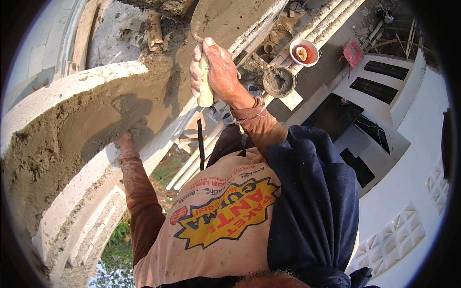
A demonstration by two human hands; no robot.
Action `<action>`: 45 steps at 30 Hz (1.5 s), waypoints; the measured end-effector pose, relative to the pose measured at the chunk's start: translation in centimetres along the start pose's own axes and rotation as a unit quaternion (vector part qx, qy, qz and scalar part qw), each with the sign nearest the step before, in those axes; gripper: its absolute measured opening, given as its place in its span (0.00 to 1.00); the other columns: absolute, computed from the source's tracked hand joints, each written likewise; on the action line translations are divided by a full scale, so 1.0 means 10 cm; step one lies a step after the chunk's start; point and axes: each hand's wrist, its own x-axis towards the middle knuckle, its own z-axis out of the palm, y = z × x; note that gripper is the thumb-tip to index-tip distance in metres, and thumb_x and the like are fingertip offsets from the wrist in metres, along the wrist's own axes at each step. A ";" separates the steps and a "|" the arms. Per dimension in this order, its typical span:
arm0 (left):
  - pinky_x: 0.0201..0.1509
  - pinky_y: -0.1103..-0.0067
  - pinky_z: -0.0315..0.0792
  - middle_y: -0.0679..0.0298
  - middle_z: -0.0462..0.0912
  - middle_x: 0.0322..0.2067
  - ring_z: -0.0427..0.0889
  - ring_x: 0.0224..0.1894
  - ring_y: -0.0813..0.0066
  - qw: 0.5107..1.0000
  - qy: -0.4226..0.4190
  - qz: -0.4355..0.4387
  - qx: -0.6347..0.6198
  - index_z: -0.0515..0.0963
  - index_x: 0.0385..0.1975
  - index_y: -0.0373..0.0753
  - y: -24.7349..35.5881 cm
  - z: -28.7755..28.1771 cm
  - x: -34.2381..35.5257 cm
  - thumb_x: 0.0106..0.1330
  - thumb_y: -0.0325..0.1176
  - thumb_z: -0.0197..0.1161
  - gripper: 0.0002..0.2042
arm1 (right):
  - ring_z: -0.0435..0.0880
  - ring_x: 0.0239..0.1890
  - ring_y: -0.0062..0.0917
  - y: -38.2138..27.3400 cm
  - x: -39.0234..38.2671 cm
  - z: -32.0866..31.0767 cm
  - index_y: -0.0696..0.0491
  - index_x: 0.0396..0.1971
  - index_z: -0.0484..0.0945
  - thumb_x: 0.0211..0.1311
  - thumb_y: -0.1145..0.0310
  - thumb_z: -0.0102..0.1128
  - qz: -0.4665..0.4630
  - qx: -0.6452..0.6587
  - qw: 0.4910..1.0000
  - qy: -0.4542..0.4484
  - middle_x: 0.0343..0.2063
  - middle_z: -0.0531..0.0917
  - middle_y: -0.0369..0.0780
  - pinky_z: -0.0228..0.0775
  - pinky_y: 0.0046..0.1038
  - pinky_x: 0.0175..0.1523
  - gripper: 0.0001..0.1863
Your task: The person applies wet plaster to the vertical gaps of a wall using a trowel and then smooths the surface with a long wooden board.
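My right hand (218, 72) is closed round the pale wooden handle of a trowel (205, 96), above a curved concrete channel. The trowel's metal end reaches away from me and blends with the wet grey mortar (158, 91) there. Lower on the left, my left hand (125, 140) touches the channel's near concrete rim (103, 161). It lies partly in shadow, and its fingers are too small and dark to make out. Mortar coats the channel's inside, smoother in the middle and rougher at the left.
Beyond the near wall, a bucket of grey mortar (279, 81) and a white bucket with reddish contents (305, 53) stand by long poles (331, 19). Broken masonry (132, 29) lies past the far rim. A red plastic object (353, 54) and white building (413, 139) are at right.
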 end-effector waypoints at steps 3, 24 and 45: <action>0.64 0.57 0.69 0.48 0.82 0.55 0.77 0.59 0.44 0.997 0.046 0.034 0.043 0.80 0.57 0.40 -0.28 0.15 -0.09 0.67 0.36 0.56 0.19 | 0.71 0.14 0.27 0.18 -0.48 -0.58 0.50 0.35 0.67 0.79 0.51 0.43 0.048 0.022 0.989 0.138 0.18 0.71 0.38 0.69 0.33 0.18 0.18; 0.54 0.60 0.71 0.48 0.85 0.46 0.82 0.49 0.48 0.982 -0.117 -0.134 0.061 0.85 0.43 0.40 0.33 -0.21 -0.21 0.64 0.48 0.55 0.20 | 0.81 0.29 0.26 0.59 -1.24 -4.07 0.57 0.41 0.74 0.69 0.65 0.57 0.229 -0.100 0.842 0.477 0.31 0.80 0.40 0.79 0.28 0.35 0.10; 0.55 0.62 0.75 0.52 0.88 0.36 0.85 0.41 0.51 0.819 0.361 -0.120 -0.429 0.85 0.39 0.35 1.48 -1.57 -0.01 0.70 0.41 0.60 0.15 | 0.81 0.21 0.20 0.87 -0.48 -0.01 0.60 0.56 0.76 0.73 0.57 0.54 0.217 -0.609 0.737 -0.196 0.31 0.84 0.42 0.75 0.23 0.24 0.22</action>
